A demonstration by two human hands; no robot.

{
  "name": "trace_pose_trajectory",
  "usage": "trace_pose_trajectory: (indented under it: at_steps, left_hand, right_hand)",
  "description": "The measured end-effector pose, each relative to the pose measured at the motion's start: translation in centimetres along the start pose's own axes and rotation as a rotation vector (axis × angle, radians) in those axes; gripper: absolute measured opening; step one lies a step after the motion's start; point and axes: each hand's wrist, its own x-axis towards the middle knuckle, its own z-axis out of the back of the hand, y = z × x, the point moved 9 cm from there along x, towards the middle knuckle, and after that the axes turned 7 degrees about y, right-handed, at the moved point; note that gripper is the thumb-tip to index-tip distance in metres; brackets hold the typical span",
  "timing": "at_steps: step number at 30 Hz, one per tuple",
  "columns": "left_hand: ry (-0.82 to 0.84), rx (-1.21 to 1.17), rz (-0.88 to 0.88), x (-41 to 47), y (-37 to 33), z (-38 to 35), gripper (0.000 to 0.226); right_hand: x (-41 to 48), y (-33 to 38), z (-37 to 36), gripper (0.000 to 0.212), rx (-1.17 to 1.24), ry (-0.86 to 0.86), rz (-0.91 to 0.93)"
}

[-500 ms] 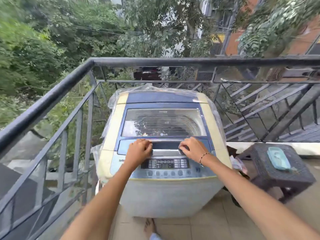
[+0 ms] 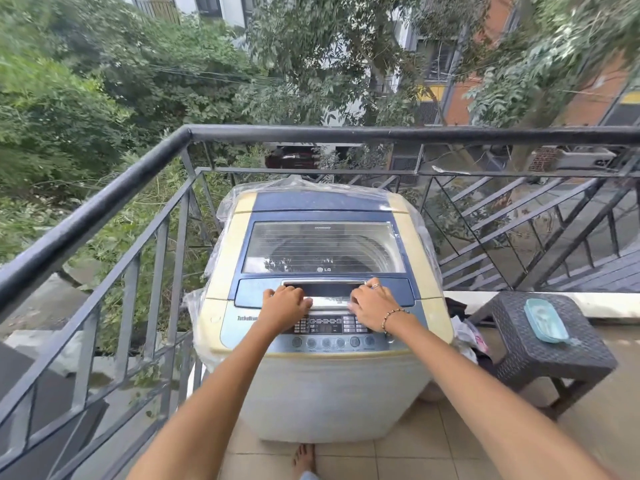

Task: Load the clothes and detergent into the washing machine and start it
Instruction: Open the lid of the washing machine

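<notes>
Balcony; LG washing machine (image 2: 322, 306), lid (image 2: 323, 247) shut; left hand (image 2: 285, 306), right hand (image 2: 372, 304) gripping handle (image 2: 329, 301).

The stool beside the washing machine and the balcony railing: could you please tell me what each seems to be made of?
The stool looks like dark moulded plastic with a woven rattan pattern and a matte finish. The balcony railing appears to be painted metal, with a rounded dark-grey top bar, thin straight bars and a slight sheen.
</notes>
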Motion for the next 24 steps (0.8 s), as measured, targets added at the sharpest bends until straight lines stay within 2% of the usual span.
trace_pose_trajectory:
  at_steps: [4, 7, 11, 15, 17, 19, 22, 24]
  left_hand:
    - [-0.006, 0.004, -0.048, -0.3, -0.6, 3.4, 0.058]
    - [-0.054, 0.027, -0.128, -0.6, -1.2, 6.5, 0.044]
    - [-0.234, 0.017, -0.219, -0.7, -1.6, 10.2, 0.031]
    - [-0.479, -0.114, -0.311, -0.5, -1.6, 15.3, 0.030]
    - [-0.629, -0.159, -0.300, -0.3, -1.1, 18.3, 0.036]
    - [-0.742, -0.215, -0.234, -0.1, -0.7, 20.7, 0.046]
    - [-0.783, -0.316, -0.156, 1.6, -0.4, 23.2, 0.046]
    - [-0.778, -0.351, -0.192, 3.2, -0.5, 24.8, 0.047]
  right_hand:
    - [-0.9, 0.6, 3.5, 0.034, -0.039, -0.080, 0.094]
    - [-1.2, 1.0, 6.6, 0.027, -0.067, -0.176, 0.132]
    - [-1.0, 1.0, 10.8, 0.019, -0.048, -0.332, 0.164]
    - [-1.0, 0.3, 15.9, 0.034, 0.032, -0.555, 0.180]
    - [-1.4, -0.3, 18.7, 0.041, 0.133, -0.708, 0.139]
    - [-1.8, -0.6, 21.1, 0.040, 0.211, -0.853, 0.107]
    - [-1.4, -1.0, 23.8, 0.027, 0.318, -1.000, 0.080]
    - [-0.4, -1.4, 25.2, 0.019, 0.392, -1.051, 0.076]
